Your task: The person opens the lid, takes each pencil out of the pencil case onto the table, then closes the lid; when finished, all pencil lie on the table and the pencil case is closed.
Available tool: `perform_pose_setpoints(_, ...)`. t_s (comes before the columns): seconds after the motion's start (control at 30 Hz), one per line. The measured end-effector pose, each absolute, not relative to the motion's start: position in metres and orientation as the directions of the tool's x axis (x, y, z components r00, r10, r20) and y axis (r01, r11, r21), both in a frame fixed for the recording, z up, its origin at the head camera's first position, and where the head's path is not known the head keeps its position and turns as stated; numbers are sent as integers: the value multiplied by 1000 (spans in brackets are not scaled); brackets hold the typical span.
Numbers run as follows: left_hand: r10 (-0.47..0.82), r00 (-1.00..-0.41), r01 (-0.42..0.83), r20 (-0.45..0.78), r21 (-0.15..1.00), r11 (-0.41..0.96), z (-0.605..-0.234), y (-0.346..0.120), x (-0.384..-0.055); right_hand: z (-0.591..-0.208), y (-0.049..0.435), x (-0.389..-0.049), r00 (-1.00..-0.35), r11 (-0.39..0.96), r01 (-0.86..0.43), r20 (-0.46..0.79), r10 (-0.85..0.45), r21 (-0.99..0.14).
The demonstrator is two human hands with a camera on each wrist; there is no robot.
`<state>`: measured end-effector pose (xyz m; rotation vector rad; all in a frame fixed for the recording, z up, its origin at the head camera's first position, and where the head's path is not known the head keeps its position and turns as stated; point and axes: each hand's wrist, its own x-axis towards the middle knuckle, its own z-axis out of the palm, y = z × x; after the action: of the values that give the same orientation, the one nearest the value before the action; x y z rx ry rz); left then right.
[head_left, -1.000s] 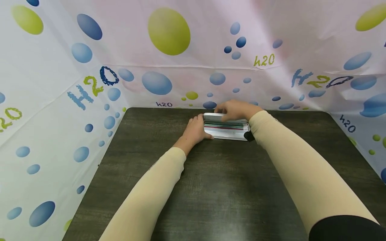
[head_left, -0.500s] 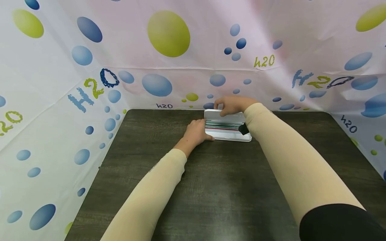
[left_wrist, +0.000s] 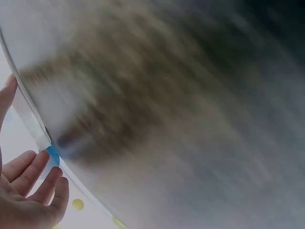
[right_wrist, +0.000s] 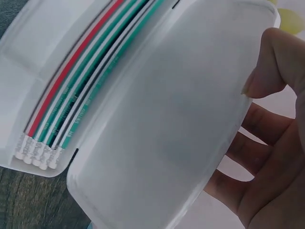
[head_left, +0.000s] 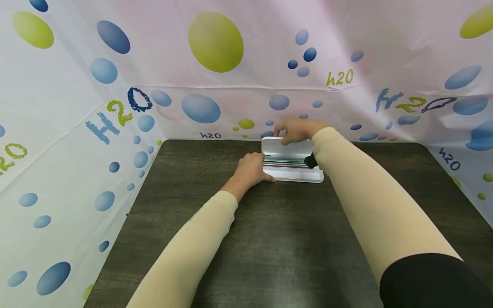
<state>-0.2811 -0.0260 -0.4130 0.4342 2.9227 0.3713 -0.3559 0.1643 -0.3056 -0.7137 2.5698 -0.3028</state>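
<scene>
Lid (right_wrist: 159, 112): since a second ago it had swung up and back, and the right hand (head_left: 297, 130) had gone up with it.
Right hand's hold: it pinched the lid's top edge, thumb on the inside and fingers behind, maybe so the lid would not drop.
Left hand (head_left: 249, 168): it gripped one end of the case, with its thumb along the near side, likely to stop the case sliding while the lid was pulled.
Pencil case (head_left: 294, 175): it sat open on the desk (head_left: 269, 239), touching the left hand and just below the right hand.
Pencils (right_wrist: 78, 69): red, green and dark ones lay side by side in the case. They lay the long way, probably because the case was long and thin. Their white ends were away from the left hand.
Black thing (head_left: 310, 161): it stuck out by the right wrist and hid some of the pencils from above.
</scene>
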Motion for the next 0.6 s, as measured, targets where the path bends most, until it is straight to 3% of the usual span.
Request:
perform_pose_setpoints(0.37, 320, -934, 272, -160, 263, 926, -419, -28, -280, -319, 168, -368, -792, 850, -416, -331, -513, -323)
perform_pose_setpoints(0.6, 320, -936, 280, -149, 239, 930, -413, -30, -284, -321, 164, -368, -832, 862, -491, -224, -507, -127)
